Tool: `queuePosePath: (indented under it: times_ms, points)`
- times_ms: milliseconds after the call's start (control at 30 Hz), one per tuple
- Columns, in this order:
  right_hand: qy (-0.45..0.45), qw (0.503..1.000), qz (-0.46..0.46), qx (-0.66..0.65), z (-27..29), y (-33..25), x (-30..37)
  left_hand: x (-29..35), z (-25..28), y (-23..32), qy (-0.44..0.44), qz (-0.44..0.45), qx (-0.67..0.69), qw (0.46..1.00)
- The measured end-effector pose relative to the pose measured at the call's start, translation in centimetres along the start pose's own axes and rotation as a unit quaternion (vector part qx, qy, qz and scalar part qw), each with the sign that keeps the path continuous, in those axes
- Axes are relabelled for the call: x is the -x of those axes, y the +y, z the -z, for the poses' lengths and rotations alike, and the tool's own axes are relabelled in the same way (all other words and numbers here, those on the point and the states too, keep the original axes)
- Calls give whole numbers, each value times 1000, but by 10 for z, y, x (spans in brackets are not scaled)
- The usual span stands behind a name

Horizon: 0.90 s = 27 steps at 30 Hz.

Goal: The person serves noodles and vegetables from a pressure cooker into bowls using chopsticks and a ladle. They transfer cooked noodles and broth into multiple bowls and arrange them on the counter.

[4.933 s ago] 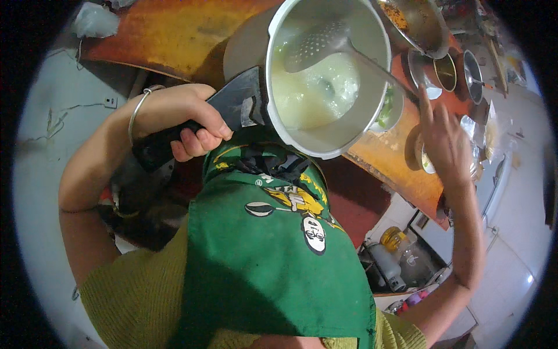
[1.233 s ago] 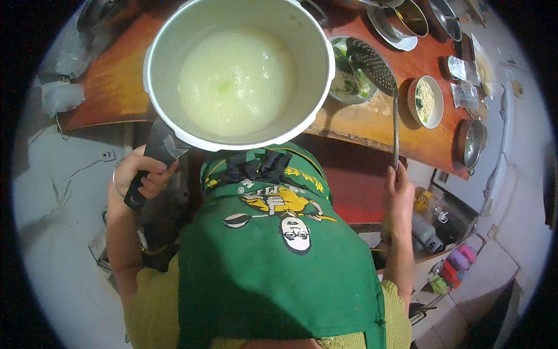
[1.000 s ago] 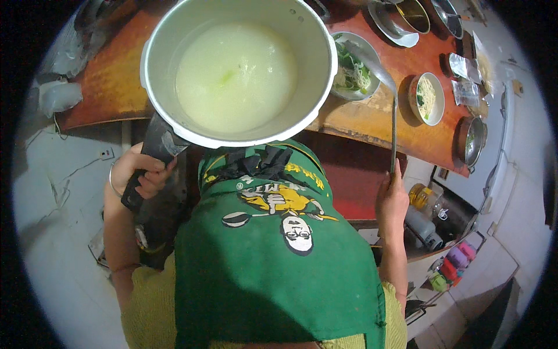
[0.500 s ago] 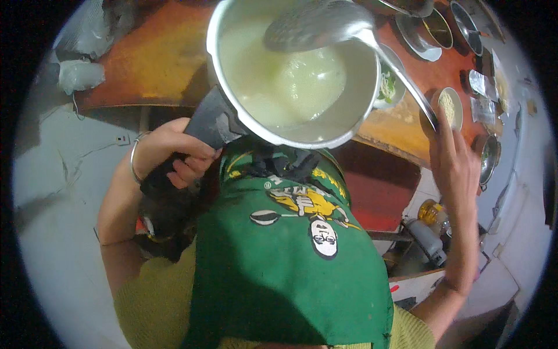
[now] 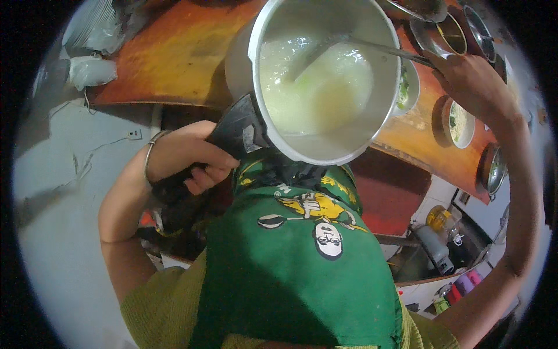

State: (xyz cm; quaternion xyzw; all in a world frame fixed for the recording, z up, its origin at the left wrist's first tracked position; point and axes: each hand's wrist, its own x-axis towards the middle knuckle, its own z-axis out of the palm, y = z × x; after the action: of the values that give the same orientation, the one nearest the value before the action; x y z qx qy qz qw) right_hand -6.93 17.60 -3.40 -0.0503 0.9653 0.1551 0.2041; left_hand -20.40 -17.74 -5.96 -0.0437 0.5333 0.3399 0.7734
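Note:
My left hand [image 5: 200, 160] is wrapped round the black handle [image 5: 239, 125] of a deep silvery pot [image 5: 239, 64]. The pot is held in front of my green apron, its mouth tilted toward me. Cloudy, pale yellow-green liquid [image 5: 349, 116] lies inside it. In my right hand [image 5: 474, 84] is the long handle of a metal slotted spoon [image 5: 392, 51], which crosses the pot's right rim. The spoon's head is down in the liquid, so most of it is hidden. Right of the pot, a white bowl [image 5: 415, 87] with greens is partly covered by it.
A worn orange-brown table [image 5: 174, 64] runs behind the pot. On its right stand a bowl of noodles with greens [image 5: 462, 125], a metal bowl [image 5: 494, 168] and several metal pans [image 5: 452, 34]. Plastic bags [image 5: 93, 72] lie at the left edge. Bottles [image 5: 439, 221] stand below right.
The spoon's head has gone from above the pot down into the liquid. My right hand has moved up and right. The pot appears further right in view, still held by my left hand.

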Motion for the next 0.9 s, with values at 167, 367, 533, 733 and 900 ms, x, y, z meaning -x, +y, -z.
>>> queuePosePath:
  times_ms: [167, 367, 533, 733, 900]
  points:
    - [-85, 988, 25, -125, -15, 8, -9, 7, -2, -6, 38, 21, 28, 999]
    - [-207, 930, -33, -302, -36, 1, 3, 8, 2, -6, 26, 46, 15, 998]
    - [-317, 803, -73, -499, -59, -16, 4, 9, -1, -5, 42, 51, 28, 997]
    - [-367, 634, -106, -673, -75, -49, 18, 3, -1, 0, 46, 42, 9, 998]
    - [-368, 439, -117, -811, -87, -77, 27, 1, 2, -7, 33, 34, 20, 999]
